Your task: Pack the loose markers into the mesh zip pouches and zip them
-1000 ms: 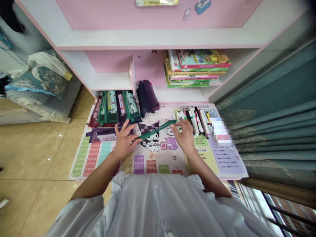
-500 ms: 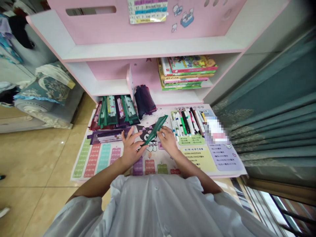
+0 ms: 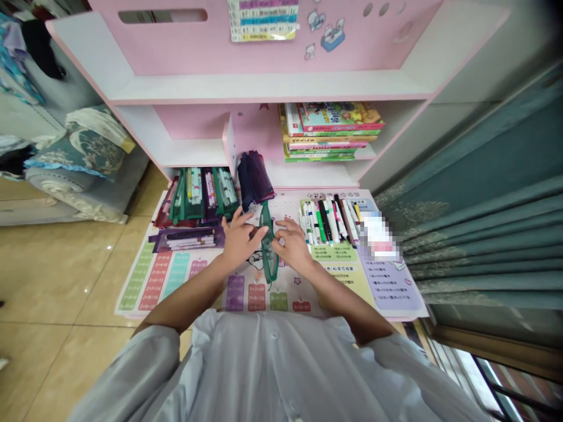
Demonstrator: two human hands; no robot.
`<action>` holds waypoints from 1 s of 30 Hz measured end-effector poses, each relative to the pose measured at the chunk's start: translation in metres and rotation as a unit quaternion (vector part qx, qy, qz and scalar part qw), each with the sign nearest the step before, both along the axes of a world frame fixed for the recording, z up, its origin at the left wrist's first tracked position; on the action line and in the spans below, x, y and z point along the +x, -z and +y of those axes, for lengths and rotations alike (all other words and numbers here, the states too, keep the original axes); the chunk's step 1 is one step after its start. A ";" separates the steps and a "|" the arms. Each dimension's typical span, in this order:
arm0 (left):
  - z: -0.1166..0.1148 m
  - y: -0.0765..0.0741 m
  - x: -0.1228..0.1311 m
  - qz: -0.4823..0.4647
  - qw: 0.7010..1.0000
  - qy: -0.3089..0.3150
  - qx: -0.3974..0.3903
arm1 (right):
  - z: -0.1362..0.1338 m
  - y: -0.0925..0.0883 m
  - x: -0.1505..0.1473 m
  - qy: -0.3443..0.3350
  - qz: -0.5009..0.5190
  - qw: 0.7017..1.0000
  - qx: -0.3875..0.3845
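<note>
The desk mat (image 3: 285, 202) is pale pink, with green, red, teal and purple number blocks along its near edge. A dark green pouch (image 3: 267, 234) shows at its middle, and a navy-purple mesh bag (image 3: 255, 179) sits just behind it. Above it, the shelf unit (image 3: 272, 88) is pink and white; to its right hangs a teal curtain (image 3: 479, 234) with pale floral embroidery

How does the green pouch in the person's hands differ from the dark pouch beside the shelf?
The green pouch is held upright between the left hand and right hand, while the dark pouch sits untouched by the shelf divider. The green pouch is narrow and flat; the dark pouch is wider and bunched. The first is green, the second navy-purple. Both look like soft, thin material.
</note>
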State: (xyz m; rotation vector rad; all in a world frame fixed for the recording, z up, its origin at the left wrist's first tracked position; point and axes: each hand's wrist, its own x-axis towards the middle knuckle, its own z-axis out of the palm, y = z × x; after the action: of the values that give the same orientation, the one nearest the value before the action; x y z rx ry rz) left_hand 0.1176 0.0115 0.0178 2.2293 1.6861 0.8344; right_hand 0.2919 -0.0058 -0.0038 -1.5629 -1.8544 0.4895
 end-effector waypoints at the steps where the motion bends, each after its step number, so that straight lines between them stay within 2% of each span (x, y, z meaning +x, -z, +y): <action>1: 0.007 0.000 0.004 0.000 1.000 -0.008 0.001 | 0.002 0.000 0.001 -0.011 -0.004 1.000 0.007; 4: 0.015 0.005 0.009 0.004 1.000 -0.014 -0.002 | 0.007 0.001 0.006 -0.020 -0.008 0.999 0.024; 13: 0.004 0.011 -0.001 0.017 0.999 0.014 -0.045 | 0.010 0.015 0.009 0.003 -0.020 0.999 0.050; 21: 0.003 0.017 -0.002 -0.019 0.999 0.012 -0.026 | 0.011 0.013 0.020 0.006 -0.004 0.999 0.042; 23: 0.002 0.019 -0.001 -0.028 0.999 0.014 -0.020 | 0.015 0.012 0.028 0.039 -0.020 0.997 0.058; 26: 0.001 0.020 0.000 -0.033 0.999 0.014 -0.016 | 0.021 0.013 0.044 0.147 -0.076 0.983 0.080; 28: 0.001 0.020 -0.001 -0.032 0.999 0.012 -0.017 | 0.024 0.014 0.055 0.209 -0.115 0.968 0.073; 30: 0.002 0.021 -0.001 -0.028 0.999 0.012 -0.018 | 0.024 0.014 0.064 0.239 -0.143 0.959 0.052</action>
State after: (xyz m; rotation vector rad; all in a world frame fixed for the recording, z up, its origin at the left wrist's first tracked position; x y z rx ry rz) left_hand 0.1162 0.0134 -0.0030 2.1767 1.6327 0.8458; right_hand 0.3557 0.0184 -0.0181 -2.0065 -1.5821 -0.0555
